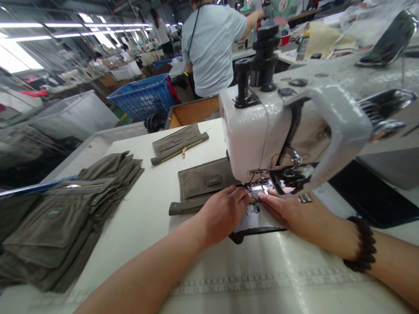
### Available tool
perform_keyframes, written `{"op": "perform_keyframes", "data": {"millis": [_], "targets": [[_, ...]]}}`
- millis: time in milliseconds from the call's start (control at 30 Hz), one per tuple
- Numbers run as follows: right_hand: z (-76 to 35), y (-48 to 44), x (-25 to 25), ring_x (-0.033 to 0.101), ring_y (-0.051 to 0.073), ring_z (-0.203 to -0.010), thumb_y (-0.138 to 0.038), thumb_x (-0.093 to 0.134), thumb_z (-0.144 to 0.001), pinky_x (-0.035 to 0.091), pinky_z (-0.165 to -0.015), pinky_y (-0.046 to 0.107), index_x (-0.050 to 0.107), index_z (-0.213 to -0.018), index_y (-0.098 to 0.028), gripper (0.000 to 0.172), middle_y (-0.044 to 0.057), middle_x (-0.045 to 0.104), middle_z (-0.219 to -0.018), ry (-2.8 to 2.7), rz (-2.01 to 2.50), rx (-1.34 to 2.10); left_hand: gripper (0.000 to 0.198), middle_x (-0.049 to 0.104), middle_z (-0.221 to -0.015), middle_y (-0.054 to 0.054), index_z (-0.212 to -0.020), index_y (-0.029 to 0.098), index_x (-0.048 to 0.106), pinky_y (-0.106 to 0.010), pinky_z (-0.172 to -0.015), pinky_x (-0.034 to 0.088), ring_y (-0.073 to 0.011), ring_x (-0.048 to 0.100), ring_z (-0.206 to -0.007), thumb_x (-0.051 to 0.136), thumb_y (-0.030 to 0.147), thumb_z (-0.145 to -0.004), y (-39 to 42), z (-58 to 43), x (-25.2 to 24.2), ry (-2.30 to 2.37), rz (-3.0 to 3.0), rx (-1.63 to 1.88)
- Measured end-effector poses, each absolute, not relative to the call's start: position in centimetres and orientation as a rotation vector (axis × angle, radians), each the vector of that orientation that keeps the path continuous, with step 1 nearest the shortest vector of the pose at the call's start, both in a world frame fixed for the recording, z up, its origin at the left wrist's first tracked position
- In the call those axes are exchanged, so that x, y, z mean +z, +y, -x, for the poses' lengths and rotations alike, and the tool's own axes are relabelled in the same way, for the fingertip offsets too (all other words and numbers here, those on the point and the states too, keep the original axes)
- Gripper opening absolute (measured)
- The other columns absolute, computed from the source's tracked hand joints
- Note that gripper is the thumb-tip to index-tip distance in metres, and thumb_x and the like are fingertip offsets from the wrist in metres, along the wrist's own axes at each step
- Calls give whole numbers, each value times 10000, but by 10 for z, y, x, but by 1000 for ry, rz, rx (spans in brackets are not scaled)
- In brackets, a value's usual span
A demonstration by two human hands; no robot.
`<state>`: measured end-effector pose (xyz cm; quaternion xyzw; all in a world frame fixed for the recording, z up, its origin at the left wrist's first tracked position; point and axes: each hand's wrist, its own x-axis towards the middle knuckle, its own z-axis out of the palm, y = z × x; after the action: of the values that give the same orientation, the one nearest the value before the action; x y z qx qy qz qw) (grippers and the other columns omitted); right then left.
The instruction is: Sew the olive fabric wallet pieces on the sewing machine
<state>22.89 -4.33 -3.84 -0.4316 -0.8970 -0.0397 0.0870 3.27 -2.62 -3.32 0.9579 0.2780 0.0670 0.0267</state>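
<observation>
An olive fabric panel point(203, 181) with a zipper strip and a small dark label lies under the head of a white sewing machine point(258, 131). My left hand point(224, 211) rests on the panel's near edge, fingers curled and pressed down on the zipper strip beside the needle. My right hand point(294, 209) lies flat on the machine bed right of the presser foot point(258, 188), fingertips touching the fabric. A dark bead bracelet point(362, 244) is on my right wrist.
A stack of several olive panels point(65, 218) sits at the left of the white table point(147, 209). One zippered piece point(178, 144) lies at the far edge. Behind stand a blue basket point(144, 96), a grey bin point(75, 115) and a person in a light shirt point(212, 48).
</observation>
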Motion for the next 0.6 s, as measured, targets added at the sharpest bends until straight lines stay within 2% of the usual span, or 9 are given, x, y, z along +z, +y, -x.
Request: {"op": "perform_keyframes", "data": {"millis": [133, 433, 600], "targets": [[-229, -43, -40, 491, 123, -518, -96, 468, -787, 233, -458, 258, 582, -843, -202, 165, -2, 605, -722, -2684, 1300, -102, 212, 610, -945, -90, -1015, 78, 573, -318, -807, 512, -198, 581, -867, 458, 105, -839, -27, -33, -32, 873, -2975, 237], [-229, -42, -37, 571, 182, -619, -139, 460, -826, 322, -516, 279, 601, -895, -198, 168, 31, 637, -763, -2738, 1315, -164, 206, 619, -903, -79, -977, 76, 596, -301, -761, 519, -193, 581, -807, 441, 123, -851, -21, -31, -35, 812, -3060, 322], [-230, -43, -35, 564, 166, -598, -109, 501, -785, 302, -495, 267, 608, -900, -191, 178, 23, 641, -755, -2730, 1249, -175, 212, 621, -888, -79, -975, 73, 595, -292, -745, 520, -185, 579, -784, 427, 131, -860, -24, -31, -34, 804, -3094, 355]]}}
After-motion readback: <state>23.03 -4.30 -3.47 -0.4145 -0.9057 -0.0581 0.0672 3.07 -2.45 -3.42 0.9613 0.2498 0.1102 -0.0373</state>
